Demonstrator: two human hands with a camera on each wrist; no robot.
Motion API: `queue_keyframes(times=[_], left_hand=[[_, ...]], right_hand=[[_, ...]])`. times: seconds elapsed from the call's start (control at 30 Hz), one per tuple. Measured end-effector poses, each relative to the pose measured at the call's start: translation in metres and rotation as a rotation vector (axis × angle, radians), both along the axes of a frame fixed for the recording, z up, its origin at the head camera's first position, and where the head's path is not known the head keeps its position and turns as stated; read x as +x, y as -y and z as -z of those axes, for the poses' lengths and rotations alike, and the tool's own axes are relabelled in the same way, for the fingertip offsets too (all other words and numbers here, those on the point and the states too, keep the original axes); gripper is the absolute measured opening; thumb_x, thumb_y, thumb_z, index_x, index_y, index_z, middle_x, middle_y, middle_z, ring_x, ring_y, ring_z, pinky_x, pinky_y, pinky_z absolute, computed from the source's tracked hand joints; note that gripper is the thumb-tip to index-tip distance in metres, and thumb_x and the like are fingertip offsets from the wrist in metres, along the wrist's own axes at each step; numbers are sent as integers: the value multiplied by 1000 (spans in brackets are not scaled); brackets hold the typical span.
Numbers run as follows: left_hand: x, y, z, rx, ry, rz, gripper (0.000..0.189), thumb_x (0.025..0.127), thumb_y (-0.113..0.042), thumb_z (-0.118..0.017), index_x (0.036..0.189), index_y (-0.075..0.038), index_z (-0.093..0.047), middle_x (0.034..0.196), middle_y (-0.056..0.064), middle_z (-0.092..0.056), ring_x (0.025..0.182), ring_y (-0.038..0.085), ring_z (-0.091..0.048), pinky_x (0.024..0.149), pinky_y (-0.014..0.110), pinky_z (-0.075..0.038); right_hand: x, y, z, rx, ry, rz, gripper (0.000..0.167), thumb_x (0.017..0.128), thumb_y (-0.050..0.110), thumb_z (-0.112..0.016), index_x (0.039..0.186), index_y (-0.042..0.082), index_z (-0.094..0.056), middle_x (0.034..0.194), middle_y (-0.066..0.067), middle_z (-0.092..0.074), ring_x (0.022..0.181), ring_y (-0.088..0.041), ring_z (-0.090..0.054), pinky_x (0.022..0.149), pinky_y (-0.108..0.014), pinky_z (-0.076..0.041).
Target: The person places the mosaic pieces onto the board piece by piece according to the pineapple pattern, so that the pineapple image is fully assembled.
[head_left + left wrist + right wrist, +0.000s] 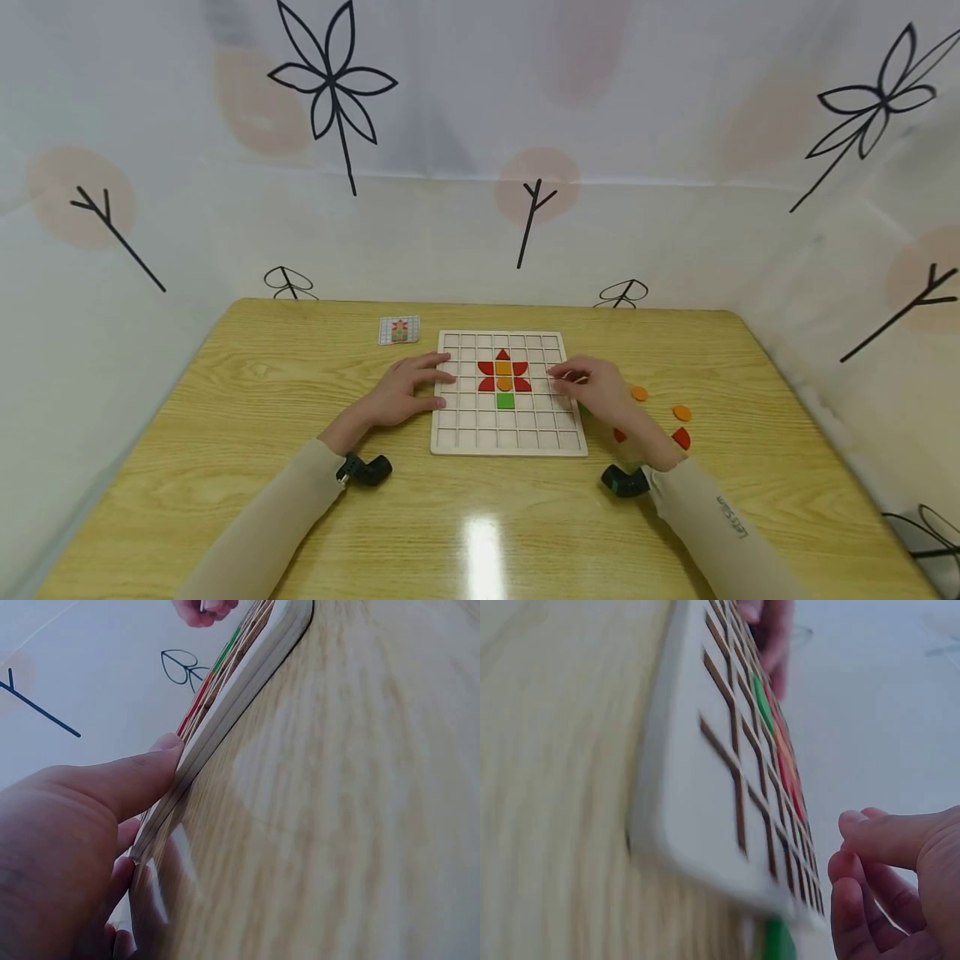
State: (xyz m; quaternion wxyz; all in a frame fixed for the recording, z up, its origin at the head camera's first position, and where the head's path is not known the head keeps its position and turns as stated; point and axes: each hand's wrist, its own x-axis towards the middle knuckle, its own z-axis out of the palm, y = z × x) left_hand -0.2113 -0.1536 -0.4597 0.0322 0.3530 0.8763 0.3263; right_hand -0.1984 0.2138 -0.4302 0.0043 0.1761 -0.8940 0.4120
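A wooden grid board (468, 436) lies on the table with a figure of colored pieces. In it are a red triangle (502, 355), an orange square (503, 368), an orange circle (504, 384), several red quarter-circles (522, 384) and a green square (506, 401). My left hand (405, 390) rests on the board's left edge, fingers extended. Above the right edge hovers my right hand (596, 387); its thumb and fingertips come together in the right wrist view (889, 877). Whether a piece is between them cannot be made out.
Orange discs (682, 412) and red quarter-circles (681, 438) lie right of the board. A green piece (778, 941) is by its right edge. A small pattern card (399, 330) lies behind the left hand. A printed curtain (450, 242) hangs behind the table (300, 358).
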Motion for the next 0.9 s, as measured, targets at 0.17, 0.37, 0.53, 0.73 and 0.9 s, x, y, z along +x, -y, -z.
queue_keyframes(times=[0.17,0.37,0.53,0.73,0.9], left_hand=[[-1,0,1,-5,6,-4,39,95,-28,-70,132,-14,-66,157,12,-38,145,33,-29,113,63,-16],[-1,0,1,-9,5,-4,39,95,-29,-69,132,-14,-66,157,12,-37,146,33,-28,113,62,-16],[0,1,1,-12,8,-4,39,95,-29,-69,132,-15,-66,157,12,-37,146,32,-28,114,62,-15],[0,1,2,-16,14,-7,39,96,-29,-69,132,-15,-66,158,11,-36,147,31,-27,115,60,-14],[0,1,1,-15,11,-4,39,96,-29,-69,132,-15,-66,157,11,-36,146,31,-28,114,61,-14]], right_hand=[[4,-48,-7,1,12,89,24,95,14,-70,115,1,-72,111,-16,-71,92,-25,-63,68,-26,-51],[12,-98,-12,34,45,186,31,99,20,-65,122,-2,-68,115,-21,-68,94,-18,-61,70,-20,-50],[17,-126,-9,86,93,209,37,99,25,-66,124,-2,-67,118,-22,-66,93,-11,-58,71,-21,-50],[17,-141,-5,144,173,130,44,97,29,-68,127,-3,-64,123,-22,-65,101,-19,-63,76,-23,-52],[16,-139,-8,178,207,89,49,98,33,-66,132,-3,-61,125,-22,-63,106,-31,-60,76,-26,-52]])
